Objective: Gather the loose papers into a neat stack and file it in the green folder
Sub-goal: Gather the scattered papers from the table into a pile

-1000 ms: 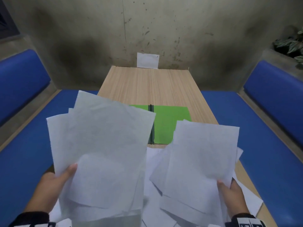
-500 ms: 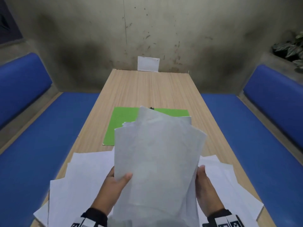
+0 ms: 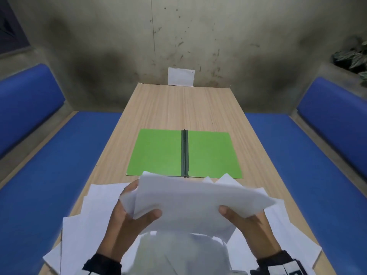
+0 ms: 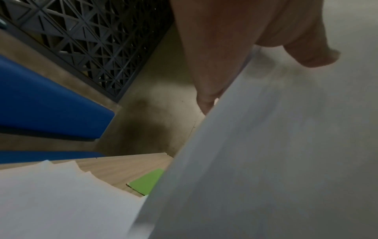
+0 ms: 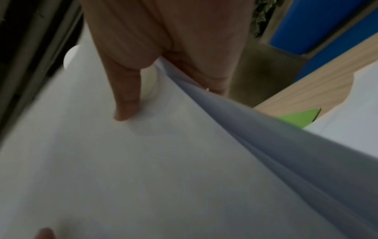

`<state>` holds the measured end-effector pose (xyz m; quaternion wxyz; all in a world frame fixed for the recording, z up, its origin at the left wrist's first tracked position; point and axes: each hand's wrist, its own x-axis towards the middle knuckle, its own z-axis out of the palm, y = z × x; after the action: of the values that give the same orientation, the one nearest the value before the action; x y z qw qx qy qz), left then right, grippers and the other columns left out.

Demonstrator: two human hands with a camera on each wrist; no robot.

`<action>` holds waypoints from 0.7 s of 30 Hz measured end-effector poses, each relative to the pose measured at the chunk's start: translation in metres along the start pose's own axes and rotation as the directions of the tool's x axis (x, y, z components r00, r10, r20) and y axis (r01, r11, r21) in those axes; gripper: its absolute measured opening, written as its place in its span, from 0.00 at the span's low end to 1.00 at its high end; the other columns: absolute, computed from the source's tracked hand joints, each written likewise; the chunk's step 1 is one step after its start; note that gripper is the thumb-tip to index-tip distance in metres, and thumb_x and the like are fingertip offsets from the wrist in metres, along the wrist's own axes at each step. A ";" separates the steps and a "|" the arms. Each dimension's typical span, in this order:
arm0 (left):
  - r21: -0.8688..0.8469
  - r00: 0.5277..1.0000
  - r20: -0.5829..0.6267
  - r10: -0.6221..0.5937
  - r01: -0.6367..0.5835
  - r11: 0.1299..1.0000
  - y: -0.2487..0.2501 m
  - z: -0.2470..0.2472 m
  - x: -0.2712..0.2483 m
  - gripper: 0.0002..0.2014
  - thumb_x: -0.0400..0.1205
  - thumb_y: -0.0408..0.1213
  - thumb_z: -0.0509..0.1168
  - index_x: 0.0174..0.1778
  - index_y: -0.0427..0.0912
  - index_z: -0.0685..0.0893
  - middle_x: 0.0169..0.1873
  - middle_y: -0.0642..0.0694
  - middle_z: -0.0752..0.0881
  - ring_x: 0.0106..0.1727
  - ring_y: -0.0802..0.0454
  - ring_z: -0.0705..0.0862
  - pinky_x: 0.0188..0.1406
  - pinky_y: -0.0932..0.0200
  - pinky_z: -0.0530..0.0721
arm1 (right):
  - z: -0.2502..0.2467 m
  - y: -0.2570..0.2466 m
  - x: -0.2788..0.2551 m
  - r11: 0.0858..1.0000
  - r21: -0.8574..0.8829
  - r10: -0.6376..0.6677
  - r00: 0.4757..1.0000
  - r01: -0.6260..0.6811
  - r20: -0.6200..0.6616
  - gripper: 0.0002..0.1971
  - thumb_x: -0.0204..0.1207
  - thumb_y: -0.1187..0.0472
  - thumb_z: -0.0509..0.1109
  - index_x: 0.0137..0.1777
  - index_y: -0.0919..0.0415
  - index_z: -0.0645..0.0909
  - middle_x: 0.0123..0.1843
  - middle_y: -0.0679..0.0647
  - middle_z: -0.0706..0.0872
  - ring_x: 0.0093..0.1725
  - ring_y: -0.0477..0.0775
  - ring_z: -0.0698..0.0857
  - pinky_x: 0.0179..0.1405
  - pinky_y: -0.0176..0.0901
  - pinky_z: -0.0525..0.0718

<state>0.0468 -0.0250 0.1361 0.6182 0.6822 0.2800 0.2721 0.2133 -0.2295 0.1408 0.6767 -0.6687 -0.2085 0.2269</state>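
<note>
Both hands hold one uneven bundle of white papers [image 3: 194, 199] above the near end of the wooden table [image 3: 178, 108]. My left hand [image 3: 129, 221] grips its left edge, thumb on top. My right hand [image 3: 248, 223] grips its right edge the same way. In the left wrist view the bundle [image 4: 276, 153] fills the right side under my left hand [image 4: 235, 53]. In the right wrist view my right hand [image 5: 143, 72] has its thumb pressed on the sheets [image 5: 143, 169]. The green folder [image 3: 158, 153] lies open flat just beyond the bundle. More loose sheets [image 3: 95, 219] lie scattered underneath.
Blue padded benches [image 3: 49, 165] run along both sides of the table. A small white card [image 3: 181, 76] leans on the stained wall at the far end. A potted plant [image 3: 353, 56] sits at the upper right. A dark lattice panel [image 4: 88, 40] shows behind the left bench.
A second ago each hand held its own raised bunch of papers. The two bunches came together in the middle, and the joined bundle has tilted down flatter, uncovering the whole folder.
</note>
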 end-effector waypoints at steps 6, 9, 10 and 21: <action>-0.100 0.991 -0.009 0.133 -0.134 0.986 0.015 0.004 0.000 0.33 0.50 0.59 0.77 0.53 0.62 0.82 0.49 0.53 0.91 0.50 0.61 0.87 0.42 0.75 0.82 | 0.006 -0.009 0.004 0.994 0.051 -0.102 0.995 0.102 -0.001 0.21 0.57 0.54 0.78 0.51 0.59 0.84 0.48 0.48 0.92 0.49 0.46 0.88 0.41 0.24 0.83; -0.162 0.977 -0.100 0.186 -0.200 0.966 0.023 0.015 0.004 0.31 0.56 0.74 0.67 0.45 0.56 0.86 0.41 0.47 0.91 0.40 0.59 0.87 0.37 0.71 0.81 | 0.014 -0.014 0.007 0.987 0.109 -0.113 0.993 0.117 -0.041 0.36 0.49 0.30 0.74 0.45 0.62 0.87 0.44 0.44 0.91 0.43 0.42 0.87 0.39 0.26 0.83; -0.167 0.973 -0.143 0.183 -0.206 0.964 0.025 0.019 0.005 0.26 0.64 0.70 0.66 0.43 0.52 0.87 0.37 0.48 0.91 0.37 0.61 0.86 0.36 0.72 0.79 | 0.017 -0.016 0.009 0.985 0.130 -0.106 0.992 0.113 -0.063 0.38 0.50 0.27 0.72 0.44 0.63 0.87 0.42 0.46 0.91 0.41 0.43 0.87 0.38 0.28 0.83; -0.204 0.998 -0.018 0.067 -0.070 0.976 -0.019 0.002 0.022 0.33 0.58 0.62 0.76 0.55 0.49 0.82 0.48 0.51 0.89 0.44 0.56 0.88 0.39 0.68 0.85 | 0.007 0.008 0.017 1.000 -0.003 -0.026 0.994 0.026 0.108 0.24 0.64 0.53 0.80 0.59 0.58 0.83 0.54 0.50 0.91 0.54 0.45 0.89 0.49 0.35 0.85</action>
<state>0.0627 -0.0090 0.1178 0.6739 0.6227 0.2301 0.3243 0.2227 -0.2144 0.1323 0.6661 -0.6540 -0.2538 0.2534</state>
